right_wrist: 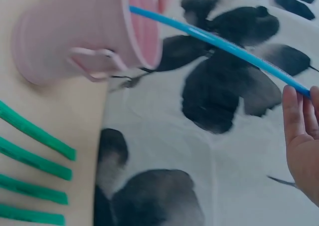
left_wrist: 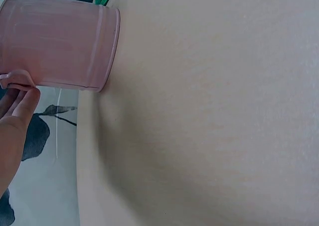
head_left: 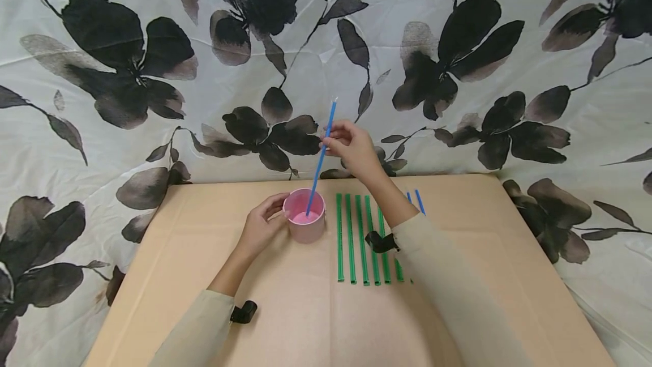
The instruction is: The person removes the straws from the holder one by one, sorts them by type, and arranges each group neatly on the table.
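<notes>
A small pink bucket [head_left: 307,231] with side handles stands upright near the board's far edge. My left hand [head_left: 263,227] holds it at its left side; in the left wrist view, the fingers [left_wrist: 25,104] are at a side handle. A blue straw [head_left: 319,166] leans up out of the bucket, its lower end inside. My right hand [head_left: 352,149] pinches that straw near its upper part, above the bucket. In the right wrist view the blue straw [right_wrist: 224,44] runs from the bucket's mouth to the fingertips.
Several green straws [head_left: 351,239] lie in a row right of the bucket, some partly hidden under my right forearm. Two blue straws [head_left: 420,201] show beyond that forearm. The tan board [head_left: 285,310] ends just behind the bucket, against a floral cloth [head_left: 326,72].
</notes>
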### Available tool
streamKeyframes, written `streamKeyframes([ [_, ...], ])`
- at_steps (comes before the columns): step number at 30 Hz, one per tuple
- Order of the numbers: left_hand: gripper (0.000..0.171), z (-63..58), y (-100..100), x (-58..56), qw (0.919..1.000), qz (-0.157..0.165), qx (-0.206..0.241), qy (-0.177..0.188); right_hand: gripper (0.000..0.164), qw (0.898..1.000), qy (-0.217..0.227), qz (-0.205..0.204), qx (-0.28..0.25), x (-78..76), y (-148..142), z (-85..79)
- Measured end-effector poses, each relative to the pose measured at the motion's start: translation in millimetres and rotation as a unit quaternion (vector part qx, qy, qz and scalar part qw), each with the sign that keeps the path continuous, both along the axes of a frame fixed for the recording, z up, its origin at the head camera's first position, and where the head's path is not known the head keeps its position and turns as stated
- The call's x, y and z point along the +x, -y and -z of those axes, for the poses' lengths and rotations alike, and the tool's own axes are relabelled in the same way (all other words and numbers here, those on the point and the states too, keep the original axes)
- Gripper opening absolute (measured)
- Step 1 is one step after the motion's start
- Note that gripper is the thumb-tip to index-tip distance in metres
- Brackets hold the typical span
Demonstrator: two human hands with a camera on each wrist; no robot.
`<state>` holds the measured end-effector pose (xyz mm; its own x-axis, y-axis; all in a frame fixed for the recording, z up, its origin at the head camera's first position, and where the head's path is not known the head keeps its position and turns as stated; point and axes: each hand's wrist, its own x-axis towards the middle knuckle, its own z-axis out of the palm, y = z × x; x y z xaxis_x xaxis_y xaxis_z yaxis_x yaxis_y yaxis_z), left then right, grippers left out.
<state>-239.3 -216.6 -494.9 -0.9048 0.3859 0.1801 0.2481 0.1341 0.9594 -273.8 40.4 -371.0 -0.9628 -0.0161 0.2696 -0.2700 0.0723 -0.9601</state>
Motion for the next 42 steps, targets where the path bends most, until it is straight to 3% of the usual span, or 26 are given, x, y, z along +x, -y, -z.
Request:
streamKeyframes([
  [4, 0.046, -13.7, -4.3, 2.8, 0.9999, 0.001, -0.005, 0.01, 0.034, 1.0, -0.016, 0.003, -0.018, -0.5, -18.1, -12.6],
  [12, 0.047, -8.7, -9.0, -5.0, 1.0, -0.005, -0.004, 0.002, 0.039, 0.998, -0.023, 0.024, -0.06, 5.3, -61.3, -25.1],
  [17, 0.046, -7.9, -10.0, -2.5, 1.0, -0.002, -0.002, 0.005, 0.041, 0.997, -0.025, 0.048, -0.05, 20.4, -87.9, -24.1],
  [21, 0.046, -7.6, -10.6, -0.7, 1.0, 0.001, -0.001, 0.003, 0.041, 0.997, -0.019, 0.069, -0.033, 31.4, -110.5, -15.4],
  [27, 0.045, -7.7, -8.6, 0.3, 1.0, 0.002, 0.001, -0.004, 0.039, 0.99, 0.001, 0.126, 0.06, 47.4, -142.4, 6.2],
  [36, 0.046, -13.5, 8.6, 7.7, 0.9997, 0.025, 0.0, 0.004, 0.039, 0.968, 0.068, 0.185, 0.153, 86.9, -174.7, 41.2],
  [42, 0.045, -16.4, 17.0, 12.8, 0.9993, 0.036, -0.004, -0.001, 0.046, 0.945, 0.126, 0.202, 0.225, 115.2, -191.2, 62.6],
])
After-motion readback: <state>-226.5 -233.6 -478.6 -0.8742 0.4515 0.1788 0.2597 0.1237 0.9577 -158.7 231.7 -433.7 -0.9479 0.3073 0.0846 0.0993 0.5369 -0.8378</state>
